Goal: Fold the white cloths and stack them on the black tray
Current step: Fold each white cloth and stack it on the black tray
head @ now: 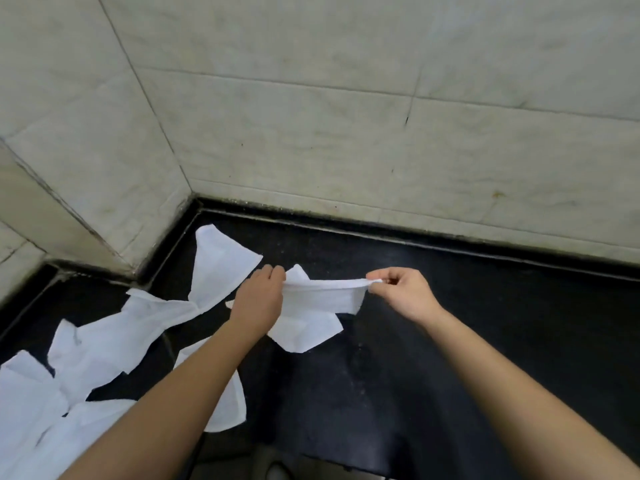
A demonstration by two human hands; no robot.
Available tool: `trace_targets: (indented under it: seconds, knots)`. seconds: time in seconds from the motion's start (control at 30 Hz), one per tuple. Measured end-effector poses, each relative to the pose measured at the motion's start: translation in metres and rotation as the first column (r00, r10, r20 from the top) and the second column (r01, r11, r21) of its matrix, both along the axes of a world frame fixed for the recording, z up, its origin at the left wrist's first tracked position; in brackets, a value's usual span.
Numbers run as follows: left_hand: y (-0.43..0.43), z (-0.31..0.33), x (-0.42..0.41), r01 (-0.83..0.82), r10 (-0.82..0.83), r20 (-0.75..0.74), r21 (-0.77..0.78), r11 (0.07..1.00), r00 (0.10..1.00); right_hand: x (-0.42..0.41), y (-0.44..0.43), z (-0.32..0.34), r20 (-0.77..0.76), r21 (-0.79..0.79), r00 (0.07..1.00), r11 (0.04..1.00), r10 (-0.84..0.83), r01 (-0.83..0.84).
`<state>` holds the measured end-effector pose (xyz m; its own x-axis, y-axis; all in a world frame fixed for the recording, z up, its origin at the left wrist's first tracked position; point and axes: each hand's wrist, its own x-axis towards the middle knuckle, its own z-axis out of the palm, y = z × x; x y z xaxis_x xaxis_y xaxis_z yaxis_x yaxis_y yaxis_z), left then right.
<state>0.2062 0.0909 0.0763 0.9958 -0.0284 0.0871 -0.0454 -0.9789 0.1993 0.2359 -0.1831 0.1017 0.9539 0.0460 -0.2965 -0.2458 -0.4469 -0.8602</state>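
Stretching one small white terry cloth taut between both hands above the black stone counter; fold in progress, nothing stacked yet.

Left hand has fingers closed together over the cloth's left end; right hand pinches the right corner between thumb and fingertips. Cloth hangs clear of the counter, doubled along its top edge, just over another loose white cloth. More unfolded white cloths lie scattered to the left, against the pale tiled wall. Black tray not identifiable in view. Risks, judged: the right pinch holds only a corner, so it may slip and the fold collapse; layers look uneven, giving a crooked fold; lowering it could snag the cloth beneath.
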Motion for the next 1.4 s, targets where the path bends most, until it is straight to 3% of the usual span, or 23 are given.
trace_targets:
  seconds: [0.17,0.47,0.73,0.87,1.03,1.2,1.3,1.4]
  knots:
    - [-0.042,0.015,0.001,0.114,-0.127,-0.048,-0.212,0.971,0.991,-0.008,-0.05,0.014,0.088,-0.014,0.993,0.996,-0.083,0.085]
    - [-0.087,0.003,-0.018,0.26,-0.285,-0.09,-0.217,0.941,0.954,-0.043,-0.11,0.001,0.076,-0.081,0.989,0.988,-0.128,0.134]
    - [-0.098,-0.018,-0.012,0.388,-0.399,0.013,-0.266,0.883,0.917,-0.053,-0.146,-0.014,0.077,-0.196,0.984,0.965,-0.16,0.173]
    - [-0.11,-0.009,0.002,0.305,-0.328,0.003,-0.374,0.876,0.945,-0.046,-0.156,-0.014,0.124,-0.262,0.982,0.95,-0.145,0.173]
    - [-0.13,0.027,0.029,0.212,-0.148,0.176,-0.443,0.871,0.973,-0.028,-0.16,0.013,0.295,-0.28,0.944,0.932,-0.146,0.232]
    - [-0.147,0.059,0.04,0.164,-0.002,0.329,-0.466,0.869,0.944,-0.019,-0.163,0.038,0.491,-0.306,0.865,0.91,-0.102,0.281]
    - [-0.144,0.041,0.029,0.189,-0.042,0.342,-0.407,0.893,0.939,-0.03,-0.165,0.023,0.5,-0.361,0.865,0.898,-0.04,0.25]
    - [-0.133,-0.006,0.004,0.258,-0.186,0.255,-0.289,0.922,0.949,-0.054,-0.169,-0.021,0.348,-0.509,0.934,0.853,0.078,0.118]
